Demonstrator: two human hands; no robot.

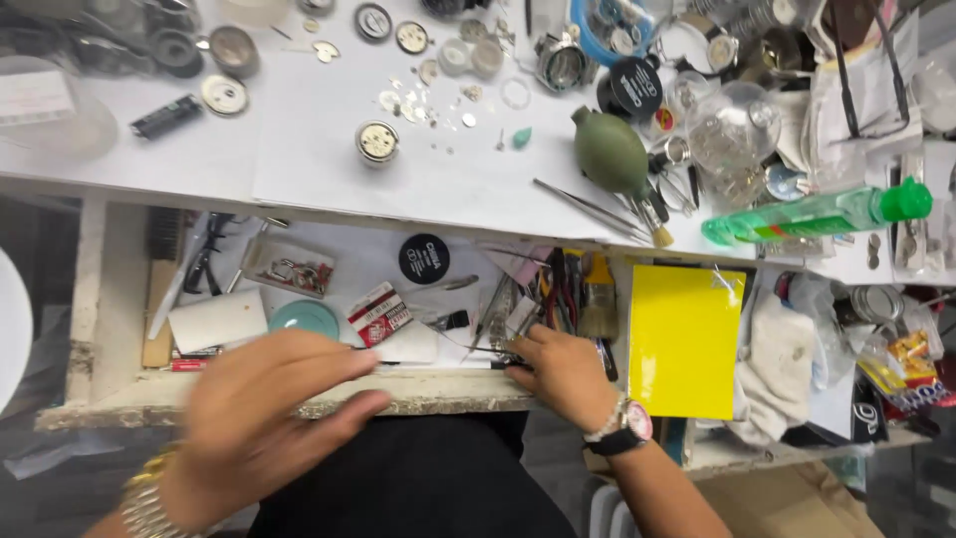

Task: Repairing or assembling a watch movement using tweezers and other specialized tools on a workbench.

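Reaching into the open wooden drawer (299,403) under the counter's front edge, the right hand (564,374) pinches a thin metal tool (478,349); the blurred left hand (261,423) hovers, grip wide, empty.

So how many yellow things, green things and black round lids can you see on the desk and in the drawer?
Yellow: 1, the yellow card
Green: 3, the green blower bulb, the green bottle, the small green dish
Black round lids: 2, one in the drawer, one on the desk
Total: 6
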